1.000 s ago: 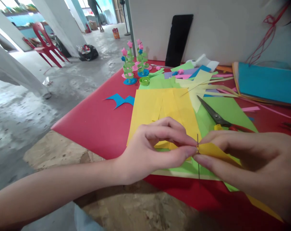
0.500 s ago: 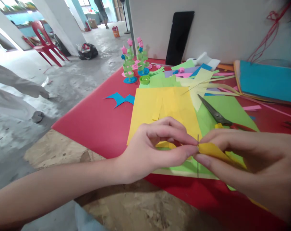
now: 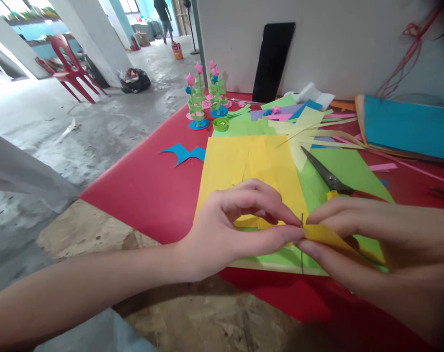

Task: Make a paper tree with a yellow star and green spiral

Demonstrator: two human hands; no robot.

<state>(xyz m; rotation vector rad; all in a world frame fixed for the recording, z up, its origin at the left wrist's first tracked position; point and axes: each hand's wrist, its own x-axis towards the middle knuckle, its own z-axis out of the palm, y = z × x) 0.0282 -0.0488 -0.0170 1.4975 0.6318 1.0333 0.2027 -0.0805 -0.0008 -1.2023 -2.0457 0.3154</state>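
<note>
My left hand (image 3: 240,227) pinches a thin dark wire-like stick (image 3: 302,261) upright between thumb and forefinger, where the end of a yellow paper strip meets it. My right hand (image 3: 376,249) is closed on that yellow paper strip (image 3: 326,235), which trails back under the palm. The two hands' fingertips nearly touch around the stick. Below them lie a yellow paper sheet (image 3: 225,166) and green paper (image 3: 361,168). Scissors (image 3: 332,181) rest just beyond my right hand, their handles partly hidden behind it.
Two small paper plant models (image 3: 197,105) stand at the table's far left edge, near a blue paper cutout (image 3: 183,154). A black phone (image 3: 274,61) leans on the wall. Paper scraps (image 3: 302,122) and a blue paper stack (image 3: 409,124) lie right. A person (image 3: 164,19) walks behind.
Both hands keep their pinch on the stick and the yellow strip, with only slight shifts. At left, another person's hand has left view. The far person has shifted slightly.
</note>
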